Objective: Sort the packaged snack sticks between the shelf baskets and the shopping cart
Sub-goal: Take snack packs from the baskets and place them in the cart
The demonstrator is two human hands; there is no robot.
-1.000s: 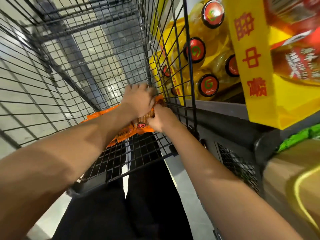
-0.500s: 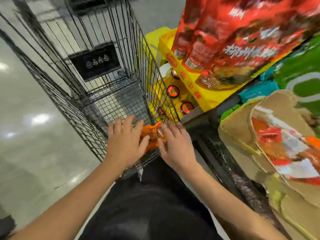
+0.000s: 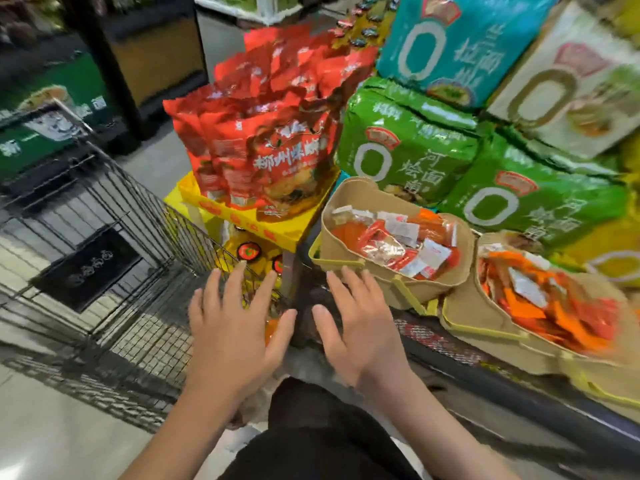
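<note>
Hovering side by side, the left hand (image 3: pixel 230 336) and right hand (image 3: pixel 360 329) both have their fingers spread and straight, holding nothing. The left hand is over the near right corner of the wire cart (image 3: pixel 104 271); an orange snack pack (image 3: pixel 271 330) peeks out between its thumb and forefinger, lying low in the cart, mostly hidden by the hand. The right hand is over the dark gap between the cart and the shelf edge (image 3: pixel 485 372), its fingertips just short of the near basket (image 3: pixel 391 289).

That tan basket, with yellow-green handles, holds a heap of red, orange and white snack sticks (image 3: pixel 398 244). A second basket (image 3: pixel 485 327) sits just to its right, touching it, filled with more orange and red sticks (image 3: pixel 554 306). Behind the baskets are stacked green noodle packs (image 3: pixel 408 147), with a teal pack (image 3: pixel 453 43) above. Left of them, red bags (image 3: pixel 270 140) stand in a yellow tray (image 3: pixel 242 216), and below it are yellow bottles with dark caps (image 3: pixel 248 251). The picture is blurred.
</note>
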